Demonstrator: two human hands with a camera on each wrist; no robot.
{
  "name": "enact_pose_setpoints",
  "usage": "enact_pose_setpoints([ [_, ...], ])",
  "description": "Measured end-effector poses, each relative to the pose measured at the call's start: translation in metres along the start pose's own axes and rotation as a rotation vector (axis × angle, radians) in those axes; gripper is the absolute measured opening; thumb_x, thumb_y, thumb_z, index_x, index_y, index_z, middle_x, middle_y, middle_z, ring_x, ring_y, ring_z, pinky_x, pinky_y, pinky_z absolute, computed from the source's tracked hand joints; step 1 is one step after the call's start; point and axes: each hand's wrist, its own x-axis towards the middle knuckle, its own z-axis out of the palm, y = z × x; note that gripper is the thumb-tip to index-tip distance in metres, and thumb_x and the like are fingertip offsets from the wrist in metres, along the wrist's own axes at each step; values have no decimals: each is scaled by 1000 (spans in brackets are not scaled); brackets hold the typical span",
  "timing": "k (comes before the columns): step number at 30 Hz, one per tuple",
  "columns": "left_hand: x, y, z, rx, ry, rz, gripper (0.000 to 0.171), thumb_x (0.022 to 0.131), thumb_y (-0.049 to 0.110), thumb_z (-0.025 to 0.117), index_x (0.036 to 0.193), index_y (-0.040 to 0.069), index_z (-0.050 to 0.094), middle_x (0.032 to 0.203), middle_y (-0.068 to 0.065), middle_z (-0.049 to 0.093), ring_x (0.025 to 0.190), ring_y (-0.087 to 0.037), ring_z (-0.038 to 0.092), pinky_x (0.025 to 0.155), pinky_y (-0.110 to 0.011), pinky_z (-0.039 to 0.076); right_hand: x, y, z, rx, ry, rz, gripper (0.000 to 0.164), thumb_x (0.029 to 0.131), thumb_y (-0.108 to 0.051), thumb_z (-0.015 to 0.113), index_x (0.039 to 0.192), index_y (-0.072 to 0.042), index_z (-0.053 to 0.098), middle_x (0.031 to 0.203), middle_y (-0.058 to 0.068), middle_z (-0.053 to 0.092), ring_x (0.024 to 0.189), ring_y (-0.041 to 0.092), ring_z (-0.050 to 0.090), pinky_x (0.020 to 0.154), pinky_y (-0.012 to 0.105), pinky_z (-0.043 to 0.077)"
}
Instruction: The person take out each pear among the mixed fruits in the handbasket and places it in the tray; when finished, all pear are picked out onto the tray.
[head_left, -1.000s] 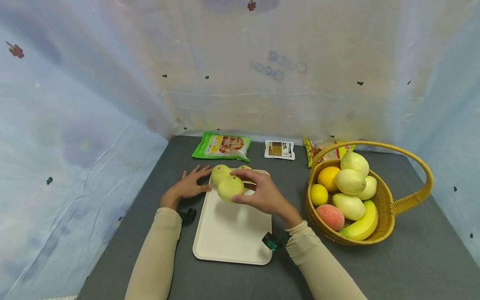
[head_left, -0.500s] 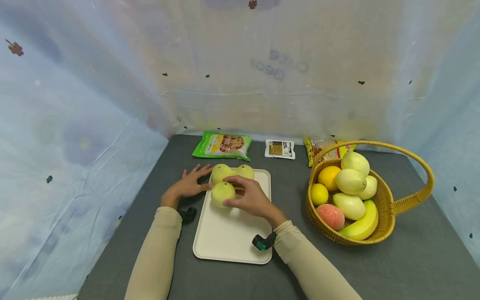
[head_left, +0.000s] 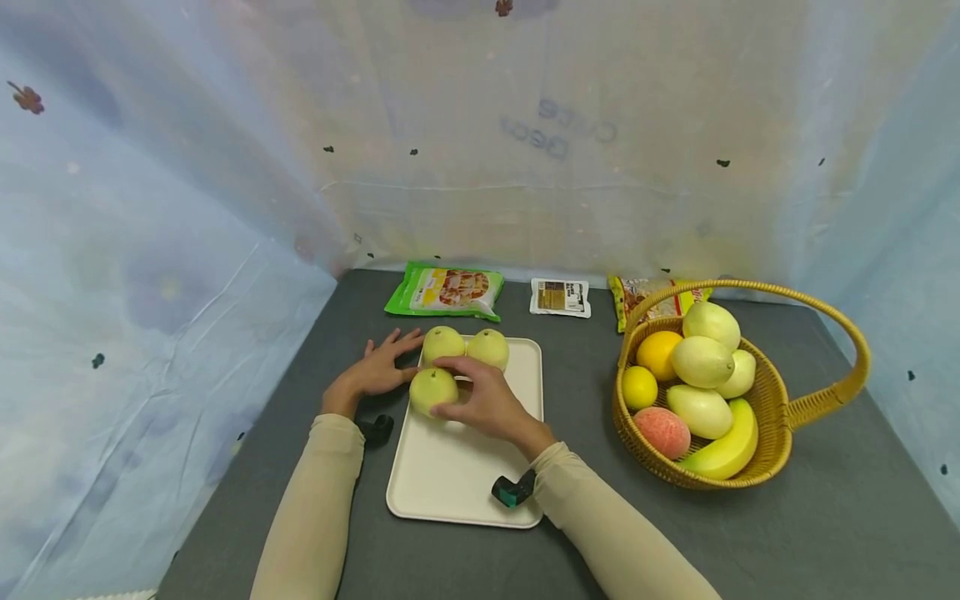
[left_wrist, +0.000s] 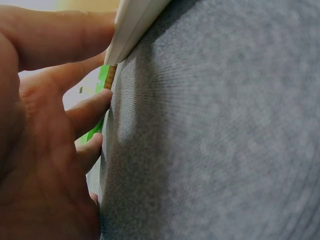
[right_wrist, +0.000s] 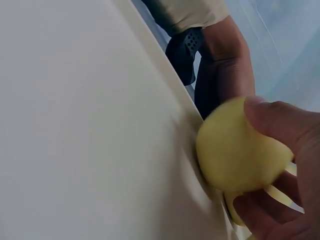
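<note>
Three green fruits (head_left: 432, 393), one tray (head_left: 465, 483), right grip (head_left: 486, 402) holding one, left grip (head_left: 377, 371) spread.

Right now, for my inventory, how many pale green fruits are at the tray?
3: one fruit in the right hand, near the left edge of the tray; a far-left fruit and far-right fruit at its far end.

Held fruit (head_left: 430, 393) at L edge of tray (head_left: 442, 479) was pale yel-grn
Tray was plain crm; bench (head_left: 840, 533) was dk gry.
</note>
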Motion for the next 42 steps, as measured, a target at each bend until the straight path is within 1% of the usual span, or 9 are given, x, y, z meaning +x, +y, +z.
enact_pose_setpoints([
  [6,2,2,0,9,0,-7,71,110,34,66,172,13,38,183,-15,23,170,-49,3,127,-80,-11,-12,-7,-12,-115,-19,-2,72,87,-17,96,151,-6,64,149,10,67,141,29,64,113,42,58],
  [14,4,-2,0,1,-9,-2,72,110,39,64,173,15,38,183,-15,21,170,-50,1,126,-81,-13,-49,-26,-53,60,-17,-8,72,87,-10,95,151,-3,64,155,14,64,142,44,61,117,41,55],
  [18,3,-7,-2,-28,-9,40,74,110,45,64,173,17,38,183,-14,21,169,-51,0,124,-83,-14,-74,-35,-83,60,6,1,72,87,-9,95,151,-5,64,154,10,65,140,37,65,115,36,55],
  [21,2,-4,-3,-43,-8,43,75,109,45,66,173,17,39,183,-15,21,169,-52,1,124,-83,-13,-96,-41,-108,52,24,5,72,89,-8,93,153,-7,62,154,9,65,140,30,66,116,32,54],
  [26,0,-1,-4,-20,-15,12,74,109,37,66,173,13,36,183,-18,20,169,-52,1,125,-82,-13,-133,-50,-150,64,83,9,73,90,3,88,156,-8,60,154,15,64,142,20,65,117,28,52],
  [30,1,-3,-1,-9,-12,-1,73,110,32,65,173,12,36,183,-17,20,169,-51,1,126,-81,-13,-162,-56,-180,14,159,28,75,86,12,86,155,-5,60,152,12,66,139,11,66,111,24,55],
  [36,2,-3,1,0,-10,-1,72,111,33,64,173,12,35,183,-17,20,169,-51,0,126,-81,-13,-197,-59,-219,-18,251,-3,75,83,25,79,153,7,58,151,5,68,139,14,66,113,22,54],
  [40,1,-3,-1,-16,-14,5,73,110,33,65,173,11,35,183,-18,19,169,-51,-1,126,-81,-15,-216,-64,-243,-97,304,-1,74,84,26,76,153,9,57,152,12,66,138,11,66,110,15,52],
  [42,1,-2,-2,-21,-14,12,74,109,32,65,173,11,35,183,-19,19,169,-52,-1,125,-81,-15,-222,-68,-254,-161,333,31,74,85,26,77,153,7,58,152,11,67,137,8,67,108,13,52],
])
